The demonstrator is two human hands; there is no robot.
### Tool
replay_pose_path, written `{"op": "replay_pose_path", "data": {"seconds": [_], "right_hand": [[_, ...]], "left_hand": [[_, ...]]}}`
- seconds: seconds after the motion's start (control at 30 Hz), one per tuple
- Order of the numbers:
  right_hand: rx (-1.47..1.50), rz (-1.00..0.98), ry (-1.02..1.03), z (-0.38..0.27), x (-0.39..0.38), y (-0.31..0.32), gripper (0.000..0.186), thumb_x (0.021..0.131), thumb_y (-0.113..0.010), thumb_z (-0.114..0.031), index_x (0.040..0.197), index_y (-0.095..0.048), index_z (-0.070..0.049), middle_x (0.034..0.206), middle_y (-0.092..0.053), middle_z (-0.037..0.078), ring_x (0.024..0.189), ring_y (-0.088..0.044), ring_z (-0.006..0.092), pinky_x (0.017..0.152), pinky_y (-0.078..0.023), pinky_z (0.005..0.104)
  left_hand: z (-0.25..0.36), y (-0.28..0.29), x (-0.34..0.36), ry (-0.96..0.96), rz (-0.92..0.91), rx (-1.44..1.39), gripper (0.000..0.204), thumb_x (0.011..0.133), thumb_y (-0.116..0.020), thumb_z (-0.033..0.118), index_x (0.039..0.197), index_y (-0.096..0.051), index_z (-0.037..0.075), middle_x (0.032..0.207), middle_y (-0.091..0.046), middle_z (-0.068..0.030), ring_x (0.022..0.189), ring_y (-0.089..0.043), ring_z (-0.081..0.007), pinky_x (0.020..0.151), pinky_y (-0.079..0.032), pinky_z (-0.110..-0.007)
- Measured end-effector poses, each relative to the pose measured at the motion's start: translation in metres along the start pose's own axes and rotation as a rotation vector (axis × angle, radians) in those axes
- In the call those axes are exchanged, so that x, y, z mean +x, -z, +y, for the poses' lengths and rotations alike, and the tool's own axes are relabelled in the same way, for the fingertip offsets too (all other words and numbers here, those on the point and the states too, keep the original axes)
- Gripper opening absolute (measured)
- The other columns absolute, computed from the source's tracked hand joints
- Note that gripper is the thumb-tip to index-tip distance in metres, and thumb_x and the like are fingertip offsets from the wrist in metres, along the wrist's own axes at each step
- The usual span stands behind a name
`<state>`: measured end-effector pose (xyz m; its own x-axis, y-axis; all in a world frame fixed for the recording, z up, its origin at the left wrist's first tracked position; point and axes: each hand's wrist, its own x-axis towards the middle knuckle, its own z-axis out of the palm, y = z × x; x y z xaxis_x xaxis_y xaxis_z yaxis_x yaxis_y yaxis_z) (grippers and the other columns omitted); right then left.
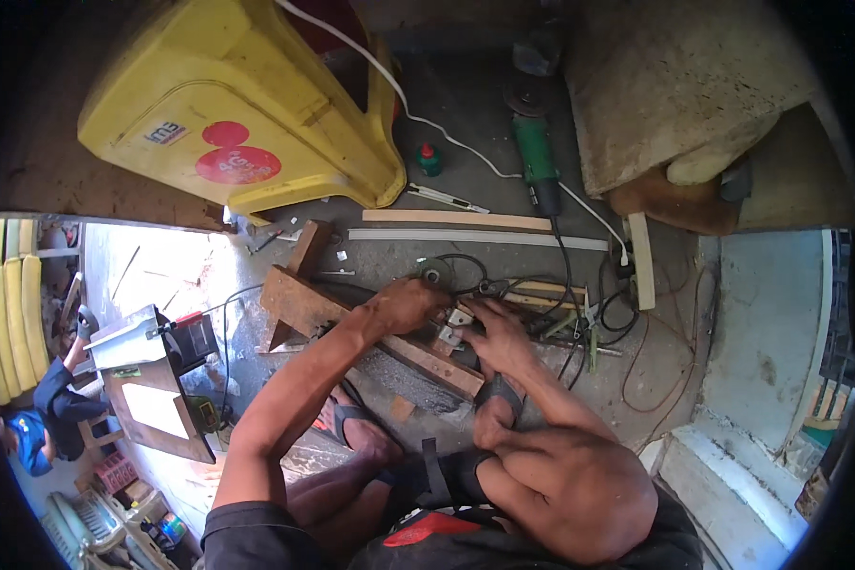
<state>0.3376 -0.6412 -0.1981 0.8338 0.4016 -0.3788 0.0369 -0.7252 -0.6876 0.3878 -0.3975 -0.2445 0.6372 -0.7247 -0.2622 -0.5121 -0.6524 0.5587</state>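
Observation:
My left hand (411,305) is closed at the upper edge of a small, pale metal piece (453,326), its fingertips partly hidden. My right hand (493,336) grips that piece from the right, with bent fingers. Both hands are over a rusty brown beam (315,313) lying diagonally on the floor in front of my feet, with a short upright block (308,247) at its far end. A round ring-like object (431,275) and dark cables lie just beyond my left hand.
A green angle grinder (540,166), wood strip (456,218), pale strip (477,238), small green bottle (428,161) and power strip (624,268) lie around. A yellow plastic chair (242,114) is upper left; a concrete block (674,104) upper right. A co-worker (47,427) is left beside a machine (157,399).

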Motion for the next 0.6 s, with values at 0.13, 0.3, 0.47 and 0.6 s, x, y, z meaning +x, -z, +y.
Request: {"op": "replay_pose_path", "data": {"seconds": [0.13,0.3,0.47,0.6], "right_hand": [[0.097,-0.064,0.029,0.002,0.006,-0.002,0.054,0.101,-0.063,-0.04,0.147,-0.057,-0.012,0.15,-0.053,0.022,0.132,-0.056,0.0442,0.108,-0.049,0.0488],[0.194,0.0,-0.176,0.015,0.004,0.009,0.043,0.103,-0.058,-0.03,0.141,-0.06,-0.009,0.145,-0.058,0.022,0.133,-0.055,0.0422,0.109,-0.046,0.0494],[-0.336,0.223,-0.138,0.027,-0.009,0.006,0.043,0.099,-0.059,-0.019,0.14,-0.057,-0.007,0.134,-0.063,0.021,0.128,-0.058,0.0397,0.102,-0.049,0.0539],[-0.526,0.238,-0.016,0.027,-0.013,-0.011,0.056,0.089,-0.068,-0.019,0.142,-0.054,-0.005,0.128,-0.065,0.021,0.123,-0.06,0.0385,0.098,-0.052,0.0551]], "left_hand": [[0.014,0.023,-0.022,-0.011,0.083,0.068,0.038,0.095,-0.07,0.021,0.133,-0.071,0.018,0.112,-0.075,-0.0142,0.094,-0.072,-0.0369,0.081,-0.059,-0.049],[0.033,0.045,-0.023,0.048,-0.073,0.192,0.033,0.093,-0.069,0.017,0.126,-0.074,0.019,0.104,-0.077,-0.014,0.089,-0.074,-0.0345,0.078,-0.06,-0.047],[0.034,0.044,-0.026,0.07,0.019,0.197,0.022,0.093,-0.069,0.017,0.112,-0.079,0.014,0.099,-0.077,-0.0141,0.085,-0.074,-0.0322,0.074,-0.06,-0.047],[0.034,0.052,-0.033,0.076,0.065,0.109,0.02,0.094,-0.066,0.018,0.107,-0.079,0.009,0.096,-0.077,-0.0158,0.081,-0.074,-0.0321,0.072,-0.059,-0.047]]}}
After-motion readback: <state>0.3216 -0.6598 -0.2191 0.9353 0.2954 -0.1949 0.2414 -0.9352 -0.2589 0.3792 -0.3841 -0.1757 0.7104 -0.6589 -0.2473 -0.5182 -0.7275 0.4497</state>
